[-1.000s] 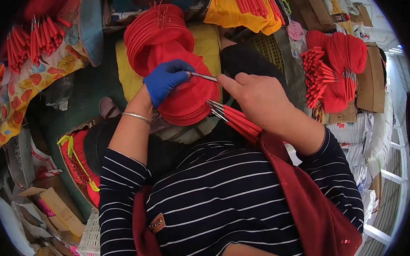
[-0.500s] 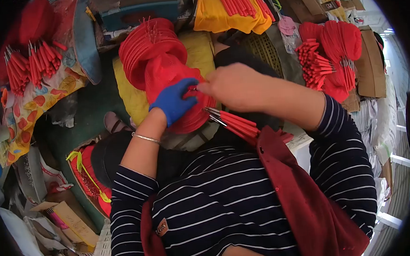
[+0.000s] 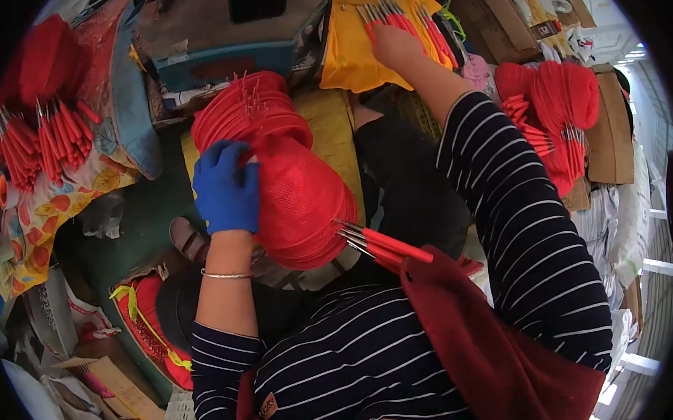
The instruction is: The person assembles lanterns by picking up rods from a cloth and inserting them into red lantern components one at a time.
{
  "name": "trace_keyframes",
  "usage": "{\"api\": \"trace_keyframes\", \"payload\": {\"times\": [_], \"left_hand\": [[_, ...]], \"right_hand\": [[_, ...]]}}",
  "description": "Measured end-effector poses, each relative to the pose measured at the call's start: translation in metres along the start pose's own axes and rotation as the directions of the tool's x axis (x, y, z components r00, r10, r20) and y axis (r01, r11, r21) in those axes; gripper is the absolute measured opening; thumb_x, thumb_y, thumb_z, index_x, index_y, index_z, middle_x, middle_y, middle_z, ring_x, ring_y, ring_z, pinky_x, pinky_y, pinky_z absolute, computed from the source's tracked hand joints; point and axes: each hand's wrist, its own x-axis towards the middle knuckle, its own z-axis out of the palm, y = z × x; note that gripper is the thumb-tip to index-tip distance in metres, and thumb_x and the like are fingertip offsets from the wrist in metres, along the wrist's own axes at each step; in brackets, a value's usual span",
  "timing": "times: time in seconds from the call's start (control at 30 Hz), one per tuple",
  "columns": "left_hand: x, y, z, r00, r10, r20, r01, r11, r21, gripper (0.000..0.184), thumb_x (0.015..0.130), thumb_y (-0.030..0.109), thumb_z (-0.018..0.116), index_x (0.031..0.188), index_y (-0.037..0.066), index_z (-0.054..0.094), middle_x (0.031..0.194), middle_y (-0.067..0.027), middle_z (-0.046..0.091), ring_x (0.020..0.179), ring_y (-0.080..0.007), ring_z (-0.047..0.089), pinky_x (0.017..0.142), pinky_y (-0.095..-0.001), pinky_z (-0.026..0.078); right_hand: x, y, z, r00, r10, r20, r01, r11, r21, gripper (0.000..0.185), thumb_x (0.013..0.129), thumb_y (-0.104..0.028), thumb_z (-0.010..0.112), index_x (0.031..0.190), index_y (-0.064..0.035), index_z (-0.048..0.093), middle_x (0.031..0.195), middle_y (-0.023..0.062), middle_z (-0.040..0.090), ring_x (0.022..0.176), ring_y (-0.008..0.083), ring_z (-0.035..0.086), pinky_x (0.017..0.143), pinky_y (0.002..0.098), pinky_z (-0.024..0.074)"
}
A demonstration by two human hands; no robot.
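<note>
A stacked bundle of red mesh net (image 3: 302, 200), gathered at its middle, lies over my lap. Thin wire ends stick up from its far part. My left hand (image 3: 227, 189), in a blue glove, is closed on the left side of the net near the gathered middle. Out over a yellow cloth (image 3: 343, 54), my right hand (image 3: 398, 48) touches a row of red-handled metal rods (image 3: 426, 34). Its fingertips are hidden among the handles. More red-handled rods (image 3: 388, 245) lie by the near right edge of the net, their metal ends pointing at it.
At the right lie folded red nets (image 3: 566, 95) with more red-handled rods. A flowered cloth (image 3: 70, 201) at the left carries further rods and red net. Behind the bundle stands a blue-edged box (image 3: 230, 60) with a dark phone-like object on it. Cardboard boxes (image 3: 121, 388) sit lower left.
My right hand has left the net and moved forward and away to the rods on the yellow cloth. My left hand has shifted left along the net, which now shows more of its mesh.
</note>
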Motion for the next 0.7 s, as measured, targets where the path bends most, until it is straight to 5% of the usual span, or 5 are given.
{"api": "trace_keyframes", "payload": {"times": [0.27,0.37,0.47,0.6,0.7], "left_hand": [[-0.013,0.007,0.014,0.988,-0.020,0.153,0.096,0.857,-0.506,0.019,0.079,0.013,0.063,0.098,0.008,0.063,0.089,-0.0112,0.063,0.083,-0.0268,0.061,0.073,-0.0320,0.047],[-0.007,0.009,0.003,0.928,0.073,0.366,0.208,0.711,-0.671,0.016,0.084,0.010,0.057,0.098,0.005,0.062,0.081,-0.0081,0.064,0.080,-0.0191,0.061,0.071,-0.0292,0.047],[-0.006,0.008,-0.007,0.734,0.148,0.663,0.413,0.677,-0.609,0.017,0.085,0.010,0.054,0.098,0.005,0.063,0.082,-0.0034,0.064,0.074,-0.0108,0.057,0.065,-0.0245,0.046],[-0.010,0.003,-0.007,0.715,0.002,0.699,0.518,0.670,-0.532,0.018,0.085,0.010,0.054,0.099,0.007,0.065,0.086,-0.0008,0.063,0.069,-0.0064,0.053,0.059,-0.0197,0.042],[-0.016,-0.004,0.003,0.761,0.020,0.649,0.516,0.588,-0.623,0.018,0.085,0.010,0.055,0.099,0.006,0.065,0.087,-0.0007,0.063,0.069,-0.0059,0.053,0.059,-0.0186,0.041]], "right_hand": [[0.025,0.017,0.035,0.996,0.073,-0.056,-0.064,0.986,0.155,0.051,0.077,-0.011,0.053,0.126,-0.0012,0.044,0.090,0.0208,0.063,0.080,0.0291,0.064,0.068,0.0398,0.0511],[-0.030,-0.001,-0.014,0.969,0.167,0.184,-0.247,0.565,0.787,0.046,0.078,-0.011,0.057,0.122,-0.0005,0.048,0.082,0.0082,0.062,0.070,0.0154,0.062,0.063,0.0295,0.0512],[-0.095,-0.021,-0.038,0.937,-0.023,0.350,-0.349,0.042,0.936,0.034,0.079,-0.012,0.061,0.111,-0.0024,0.056,0.075,-0.0004,0.057,0.062,0.0076,0.054,0.060,0.0220,0.0473],[-0.186,-0.060,-0.062,0.864,-0.270,0.425,-0.365,0.246,0.898,0.016,0.082,-0.016,0.061,0.090,-0.0018,0.060,0.076,-0.0013,0.055,0.060,0.0060,0.047,0.055,0.0216,0.0390],[-0.229,-0.071,-0.061,0.875,-0.395,0.279,-0.069,0.468,0.881,0.019,0.086,-0.019,0.056,0.092,-0.0002,0.056,0.073,0.0095,0.052,0.062,0.0192,0.052,0.060,0.0291,0.0428]]}}
